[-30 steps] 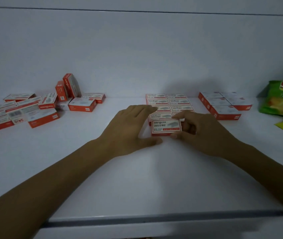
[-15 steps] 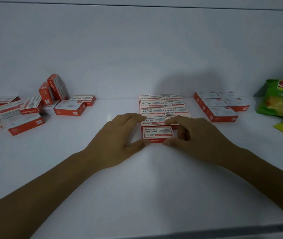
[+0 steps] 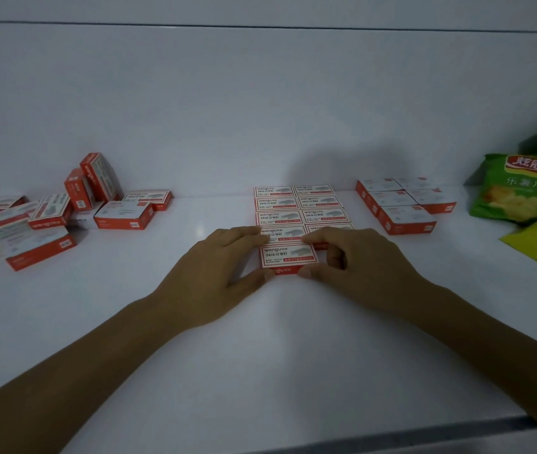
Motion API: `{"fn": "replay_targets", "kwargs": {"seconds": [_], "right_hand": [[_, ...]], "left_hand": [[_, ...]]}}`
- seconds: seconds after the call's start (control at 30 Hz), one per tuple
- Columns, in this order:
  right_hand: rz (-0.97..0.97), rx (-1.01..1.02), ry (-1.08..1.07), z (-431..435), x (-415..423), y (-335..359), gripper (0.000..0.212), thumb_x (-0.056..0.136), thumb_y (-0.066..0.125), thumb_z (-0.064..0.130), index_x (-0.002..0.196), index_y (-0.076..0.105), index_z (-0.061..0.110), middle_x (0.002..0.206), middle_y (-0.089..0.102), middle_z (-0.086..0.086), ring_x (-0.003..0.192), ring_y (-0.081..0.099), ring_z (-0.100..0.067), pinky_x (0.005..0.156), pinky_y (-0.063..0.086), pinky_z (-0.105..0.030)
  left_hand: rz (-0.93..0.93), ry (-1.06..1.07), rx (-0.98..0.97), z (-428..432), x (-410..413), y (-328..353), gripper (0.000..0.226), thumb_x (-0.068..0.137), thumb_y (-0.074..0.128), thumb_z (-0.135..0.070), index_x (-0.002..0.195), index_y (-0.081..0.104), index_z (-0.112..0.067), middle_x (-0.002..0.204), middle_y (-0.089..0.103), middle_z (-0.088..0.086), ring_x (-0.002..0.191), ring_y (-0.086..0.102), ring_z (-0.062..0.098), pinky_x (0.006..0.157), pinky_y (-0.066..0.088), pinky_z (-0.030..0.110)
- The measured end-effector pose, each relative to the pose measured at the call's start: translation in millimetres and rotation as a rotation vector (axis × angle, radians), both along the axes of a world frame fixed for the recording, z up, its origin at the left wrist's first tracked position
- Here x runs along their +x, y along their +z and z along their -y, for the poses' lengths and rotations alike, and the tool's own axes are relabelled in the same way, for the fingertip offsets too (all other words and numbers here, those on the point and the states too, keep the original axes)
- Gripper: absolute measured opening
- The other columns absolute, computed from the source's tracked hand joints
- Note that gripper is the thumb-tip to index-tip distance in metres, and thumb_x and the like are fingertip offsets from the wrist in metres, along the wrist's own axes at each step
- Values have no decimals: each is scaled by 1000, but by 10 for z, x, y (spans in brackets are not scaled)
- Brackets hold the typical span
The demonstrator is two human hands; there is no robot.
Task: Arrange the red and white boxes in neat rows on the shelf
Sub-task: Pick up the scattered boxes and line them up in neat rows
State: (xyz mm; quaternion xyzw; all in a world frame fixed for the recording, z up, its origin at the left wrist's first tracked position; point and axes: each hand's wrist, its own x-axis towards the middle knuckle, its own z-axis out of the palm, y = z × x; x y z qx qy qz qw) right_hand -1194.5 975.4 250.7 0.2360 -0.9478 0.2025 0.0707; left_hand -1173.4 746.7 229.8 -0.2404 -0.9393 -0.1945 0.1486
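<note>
Front box (image 3: 288,257) has slid a touch nearer and settled flat, fifth in the left column of the centre block (image 3: 277,203). Left hand (image 3: 214,267) and right hand (image 3: 359,267) each pinch it, thumb on the near edge, forefinger at the far edge. Judged about half done: centre block nine boxes, five left, four right; right block (image 3: 401,217) five or six; heap (image 3: 123,217) on shelf (image 3: 260,355) about ten, unsorted; three snack bags (image 3: 519,188)

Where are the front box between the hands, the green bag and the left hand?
Front box (image 3: 288,255): head view, its white top label.
Green bag (image 3: 519,194): head view, its printed front.
Left hand (image 3: 214,271): head view, its back.
</note>
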Motion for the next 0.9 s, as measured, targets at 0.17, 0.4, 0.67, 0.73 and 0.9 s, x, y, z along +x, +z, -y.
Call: {"fn": "replay_targets", "kwargs": {"seconds": [0.17, 0.4, 0.67, 0.73, 0.9], "right_hand": [[49, -12, 11, -13, -10, 50, 48, 77, 61, 57, 119, 54, 34, 68, 51, 15, 62, 49, -1, 56, 32, -16], [5, -18, 25, -3, 12, 161, 52, 74, 64, 57, 119, 54, 31, 69, 53, 14, 61, 51, -2, 56, 36, -18], [-161, -30, 71, 171, 131, 355, 62, 76, 60, 58, 130, 45, 30, 132, 51, 9, 115, 50, -9, 93, 40, -27], [-155, -32, 105, 282, 152, 385, 65, 76, 61, 57, 132, 42, 30, 137, 47, 10, 121, 46, -9, 98, 36, -26], [-207, -57, 273, 693, 242, 430, 63, 77, 66, 51, 130, 48, 22, 134, 52, 5, 119, 50, -14, 96, 37, -27]], "left_hand": [[-13, 9, -27, 0, 15, -14, 66, 83, 36, -62, 132, 51, -20, 138, 50, -2, 124, 47, 15, 99, 36, 24], [-95, 28, -88, 0, 45, 84, 66, 87, 38, -60, 138, 43, -19, 143, 44, 0, 129, 42, 17, 103, 40, 37], [-260, 93, -248, 134, 221, 379, 65, 91, 30, -59, 143, 32, -21, 150, 34, 1, 136, 33, 21, 109, 24, 40], [-278, 129, -241, 207, 304, 444, 64, 92, 30, -59, 143, 33, -21, 149, 35, 1, 135, 35, 22, 108, 27, 42], [-265, 260, -235, 517, 600, 498, 65, 91, 30, -60, 142, 34, -21, 148, 37, 1, 133, 38, 24, 105, 23, 43]]}}
